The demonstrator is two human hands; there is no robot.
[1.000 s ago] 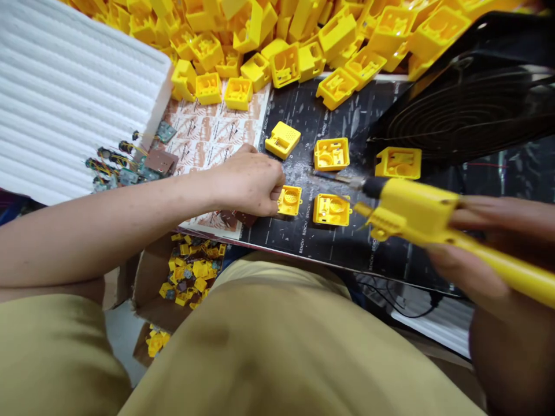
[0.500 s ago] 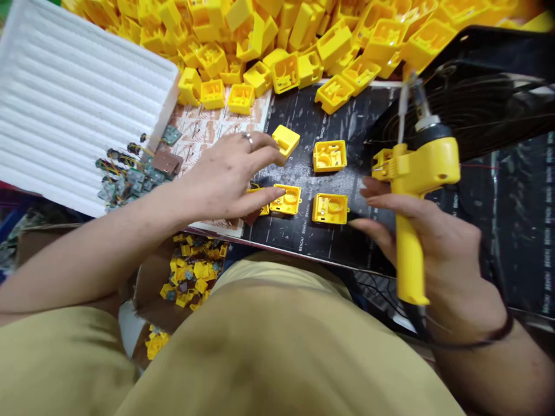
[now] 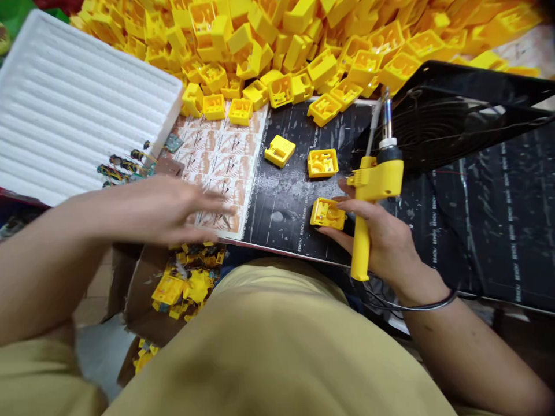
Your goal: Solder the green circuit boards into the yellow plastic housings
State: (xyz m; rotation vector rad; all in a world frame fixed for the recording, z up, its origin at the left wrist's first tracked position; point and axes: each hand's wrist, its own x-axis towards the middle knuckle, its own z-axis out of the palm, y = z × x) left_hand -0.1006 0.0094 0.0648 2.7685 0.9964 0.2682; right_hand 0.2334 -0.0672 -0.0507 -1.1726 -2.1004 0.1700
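My right hand (image 3: 385, 240) holds a yellow soldering gun (image 3: 379, 178), its metal tip pointing up. The thumb and fingertips of that hand reach around a small open yellow case (image 3: 326, 214) near the bench's front edge. Behind it lie another open yellow case (image 3: 322, 163) and a yellow case turned over (image 3: 280, 151). My left hand (image 3: 173, 211), smeared by motion, is over the left end of the bench with its fingers stretched out and nothing visible in them. Below it, yellow case parts (image 3: 171, 289) are in a cardboard carton (image 3: 145, 289).
A large heap of yellow cases (image 3: 260, 52) covers the back of the bench. White ribbed foam (image 3: 87, 104) lies at left, with wired circuit boards (image 3: 130, 164) beside it. A black fan-like unit (image 3: 416, 127) stands at right, near a dark cable.
My left hand has moved left, away from the cases. The front left case and the parts beside it are gone from the bench; larger yellow parts show in the carton. My right hand moved left to a case.
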